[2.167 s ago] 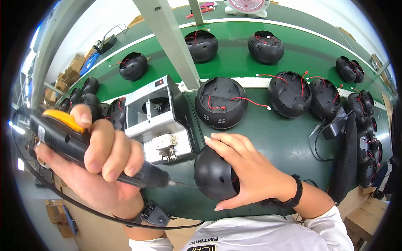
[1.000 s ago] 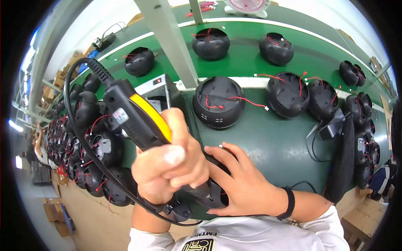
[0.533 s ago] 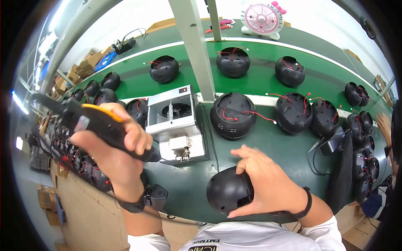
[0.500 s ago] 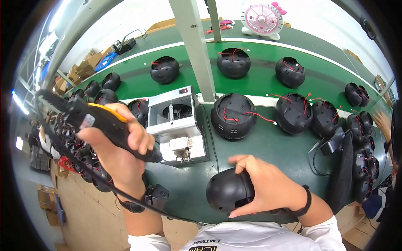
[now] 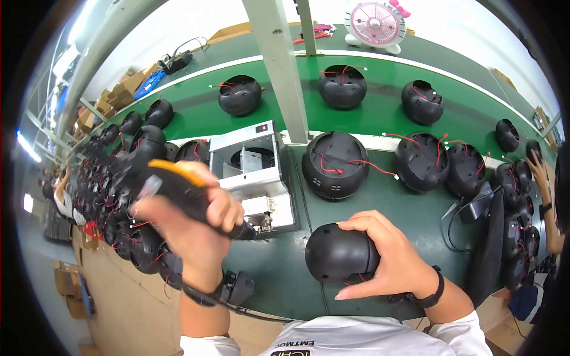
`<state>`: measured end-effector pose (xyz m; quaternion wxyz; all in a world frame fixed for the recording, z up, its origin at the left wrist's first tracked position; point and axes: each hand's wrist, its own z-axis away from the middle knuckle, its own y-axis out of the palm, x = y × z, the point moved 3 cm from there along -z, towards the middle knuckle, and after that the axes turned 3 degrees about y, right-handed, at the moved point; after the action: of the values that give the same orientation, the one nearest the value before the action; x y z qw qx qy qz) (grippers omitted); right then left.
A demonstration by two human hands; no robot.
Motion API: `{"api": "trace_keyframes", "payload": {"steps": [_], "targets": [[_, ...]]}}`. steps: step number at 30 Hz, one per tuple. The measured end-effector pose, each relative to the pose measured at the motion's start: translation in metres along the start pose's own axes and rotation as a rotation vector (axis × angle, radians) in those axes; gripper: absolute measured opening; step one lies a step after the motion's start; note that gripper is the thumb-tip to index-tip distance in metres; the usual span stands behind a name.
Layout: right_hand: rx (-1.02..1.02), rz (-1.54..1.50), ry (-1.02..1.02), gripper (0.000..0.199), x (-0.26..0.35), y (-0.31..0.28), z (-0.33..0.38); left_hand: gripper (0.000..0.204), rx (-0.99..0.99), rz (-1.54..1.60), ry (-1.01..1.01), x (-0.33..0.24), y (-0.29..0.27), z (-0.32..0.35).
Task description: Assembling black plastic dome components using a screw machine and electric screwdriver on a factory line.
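My left hand (image 5: 193, 240) is closed around a black electric screwdriver (image 5: 181, 199) with an orange-yellow lever; both are blurred. Its nose points right, close to the front corner of a metal screw feeder (image 5: 258, 178); whether the bit touches it I cannot tell. To the right, my right hand (image 5: 395, 255) grips a smooth, rounded black plastic shell (image 5: 335, 252) over the green tabletop. Fingers lie over the shell's far right side, with the thumb along its near side. The shell's open side is turned out of sight.
Beyond the shell stand several black housings (image 5: 335, 166) with red wires. More housings (image 5: 342, 88) sit on a green conveyor belt (image 5: 291, 110). A grey post (image 5: 279, 71) rises behind the feeder. At the right edge, another person's hand (image 5: 539, 175) is near a housing. A pink fan (image 5: 375, 25) stands at the back.
My left hand and the screwdriver have moved right and slightly nearer me, along the feeder's front. The shell in my right hand has shifted slightly right and away. Housings on the belt have slid right.
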<state>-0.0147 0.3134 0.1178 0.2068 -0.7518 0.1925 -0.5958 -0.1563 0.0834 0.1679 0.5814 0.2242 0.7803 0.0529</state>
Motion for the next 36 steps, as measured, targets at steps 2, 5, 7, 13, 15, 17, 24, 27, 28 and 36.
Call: {"api": "trace_keyframes", "payload": {"steps": [2,5,7,13,15,17,24,27,28,36], "targets": [[-0.033,-0.016,-0.046,0.085,-0.003,0.009,0.003,0.083,0.062,0.069,0.118,-0.025,0.007,0.012],[-0.082,0.006,-0.099,0.083,-0.007,0.011,0.01,0.078,0.274,0.197,0.159,-0.041,0.023,0.02],[-0.085,0.01,-0.103,0.081,-0.005,0.012,0.014,0.074,0.318,0.239,0.134,-0.046,0.033,0.026],[-0.094,0.055,-0.129,0.077,0.005,0.017,0.015,0.075,0.402,0.218,0.031,-0.048,0.043,0.022],[-0.1,0.083,-0.111,0.077,0.003,0.018,0.014,0.082,0.55,0.277,0.022,-0.033,0.044,0.013],[-0.101,0.086,-0.121,0.076,0.004,0.018,0.014,0.087,0.513,0.271,-0.003,-0.033,0.051,0.016],[-0.112,0.119,-0.095,0.076,0.009,0.017,0.011,0.092,0.345,-0.29,-0.107,-0.026,0.083,0.025],[-0.095,0.139,-0.039,0.077,0.012,0.022,0.002,0.08,0.61,-0.383,0.377,0.014,0.071,0.034],[-0.072,0.14,-0.013,0.077,0.017,0.025,0.002,0.075,0.481,-0.272,0.272,0.015,0.072,0.038],[-0.097,0.135,-0.035,0.071,0.01,0.033,-0.004,0.036,0.387,0.084,-0.015,0.029,0.065,0.018]]}}
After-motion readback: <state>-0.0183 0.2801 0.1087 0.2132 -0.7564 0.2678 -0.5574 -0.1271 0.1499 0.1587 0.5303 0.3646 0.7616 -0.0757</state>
